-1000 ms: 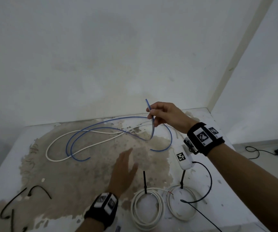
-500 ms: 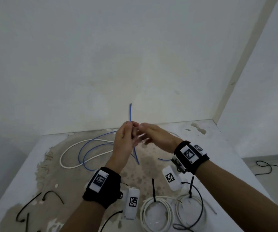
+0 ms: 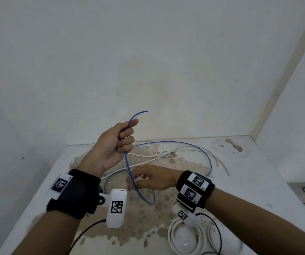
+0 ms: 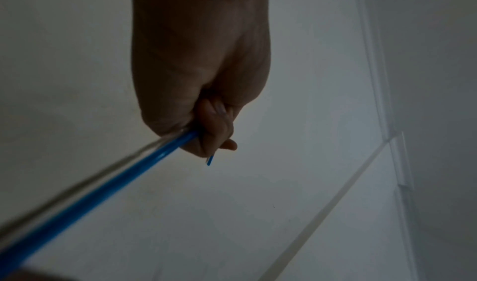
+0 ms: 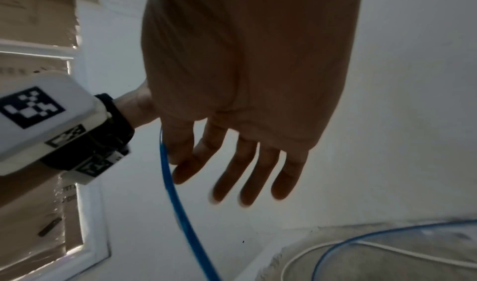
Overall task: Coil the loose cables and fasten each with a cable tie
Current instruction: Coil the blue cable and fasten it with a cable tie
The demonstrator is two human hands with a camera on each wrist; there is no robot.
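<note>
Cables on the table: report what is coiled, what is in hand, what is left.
Done: two white coils lie at the table's near edge; any ties are hidden here. In hand: the left hand grips the blue cable near its end; the right hand is open beside the hanging length, no loop formed yet. Left: coiling the blue cable and the loose white cable, then tying both.

No words, brand names or numbers can be read anywhere. The only signs are black-and-white square code patterns: on the black band of the left wrist (image 3: 70, 192), on the white plastic camera housing (image 3: 116, 207) at 3 o'clock of it, and on the black band of the right wrist (image 3: 195, 189). Faint print on the brown cardboard (image 5: 31, 208) is too blurred to read.
</note>
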